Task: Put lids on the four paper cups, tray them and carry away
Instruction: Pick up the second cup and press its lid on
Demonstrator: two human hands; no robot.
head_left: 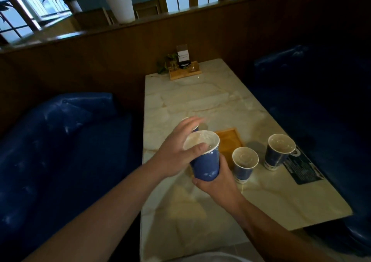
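Observation:
My right hand grips a blue paper cup from below and holds it above the marble table. A clear lid lies over its rim. My left hand rests on that rim, thumb pressing the near edge, fingers spread. Two more blue cups stand on the table to the right, one nearer and one farther right, both with clear lids on top. A fourth cup is mostly hidden behind my left hand. A wooden tray lies flat behind the held cup.
Dark blue padded benches flank the table, one on the left and one on the right. A dark printed card lies at the table's right edge. At the far end stands a wooden holder with a small plant and a sign.

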